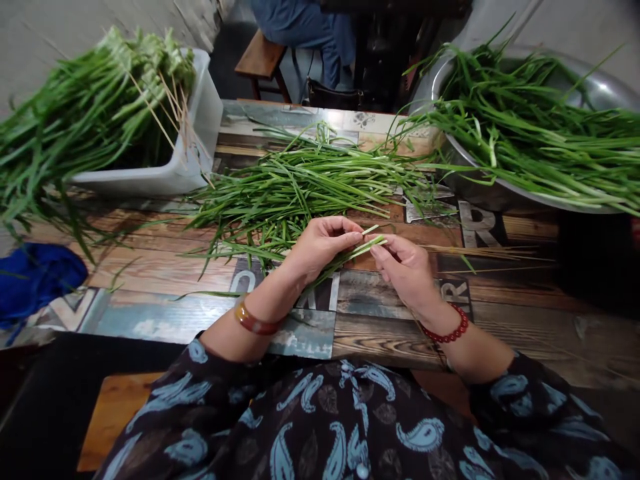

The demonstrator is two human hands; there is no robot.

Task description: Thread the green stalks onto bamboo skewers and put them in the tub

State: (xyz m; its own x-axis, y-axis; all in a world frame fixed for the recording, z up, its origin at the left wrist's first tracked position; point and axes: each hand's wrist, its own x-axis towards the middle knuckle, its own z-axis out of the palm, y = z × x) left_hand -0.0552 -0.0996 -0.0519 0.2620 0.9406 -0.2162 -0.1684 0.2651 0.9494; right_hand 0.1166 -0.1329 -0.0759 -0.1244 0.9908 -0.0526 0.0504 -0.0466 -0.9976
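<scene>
In the head view, my left hand [323, 248] is closed around a few chives [367, 248], thumb against the fingers. Their pale cut ends stick out to the right. At those ends my right hand [407, 270] is closed in a pinch on the chives. A thin stick-like line runs down below my right hand; whether the hand holds it I cannot tell. Just beyond both hands a loose pile of chives [310, 177] lies across the table. Several thin bamboo skewers [490, 252] lie to the right of my right hand.
A white plastic bin [193, 160] at the left holds bunched chives with skewers through them. At the right stands a metal basin [460, 150] heaped with loose chives. A blue cloth [40, 280] lies at the table's left edge. A person in blue trousers [315, 33] sits beyond.
</scene>
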